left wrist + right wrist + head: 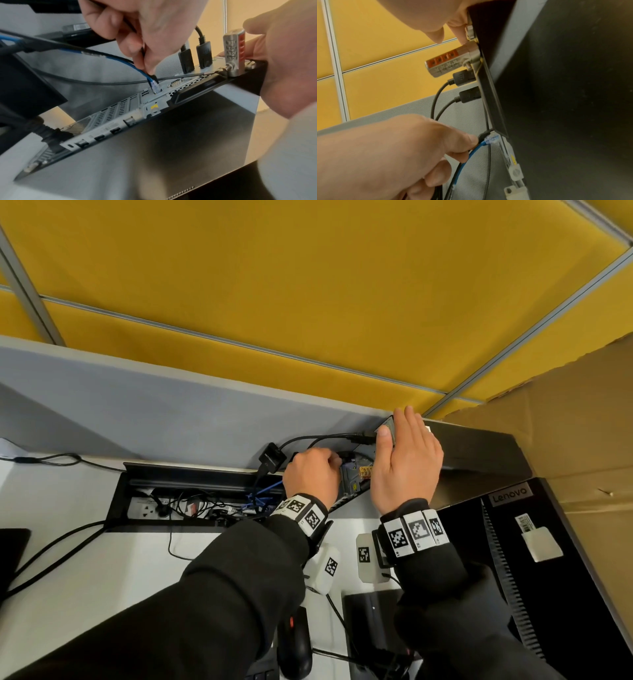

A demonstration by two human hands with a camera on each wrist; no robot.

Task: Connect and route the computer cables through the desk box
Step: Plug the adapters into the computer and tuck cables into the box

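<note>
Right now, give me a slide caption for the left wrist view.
Left hand pinches blue network cable, plug at computer rear panel; right hand steadies the case.

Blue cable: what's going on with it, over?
Left hand pinches blue cable, plug at computer's rear panel. Right hand steadies the case. Two black plugs sit nearby.

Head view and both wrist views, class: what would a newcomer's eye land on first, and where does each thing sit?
First, the left hand pinching the blue network cable, its clear plug at the computer's rear panel. Next, the right hand steadying the computer's top rear corner, beside a silver combination lock and two plugged black connectors. Behind everything stands the yellow partition; the open desk box lies left.
</note>
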